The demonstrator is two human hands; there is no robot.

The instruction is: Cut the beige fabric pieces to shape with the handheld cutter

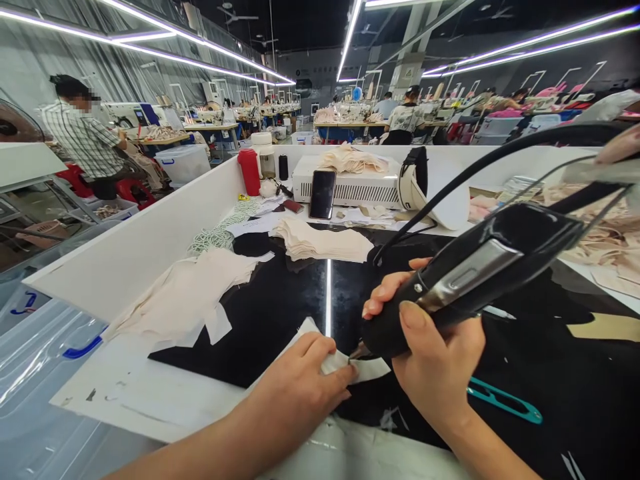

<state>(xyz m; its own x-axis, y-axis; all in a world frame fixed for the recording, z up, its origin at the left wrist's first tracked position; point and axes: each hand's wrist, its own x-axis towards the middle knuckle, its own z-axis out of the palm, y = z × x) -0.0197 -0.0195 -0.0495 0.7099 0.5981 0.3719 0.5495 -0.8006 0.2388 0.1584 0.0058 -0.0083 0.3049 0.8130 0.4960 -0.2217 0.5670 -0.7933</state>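
My right hand (436, 353) grips a black corded hand tool (480, 270) and points its tip down at a small white fabric piece (367, 369) on the glossy black work surface (280, 313). My left hand (300, 383) lies on that fabric piece and presses it flat, fingertips right beside the tool tip. The tool's black cable (480, 170) arcs up to the right.
Cream fabric pieces (185, 297) lie at the left and a folded stack (323, 241) behind. Teal thread snips (505, 399) rest at the right. A phone (323, 193) leans on a white box (350, 183), near a red bottle (249, 171). Other people work at distant tables.
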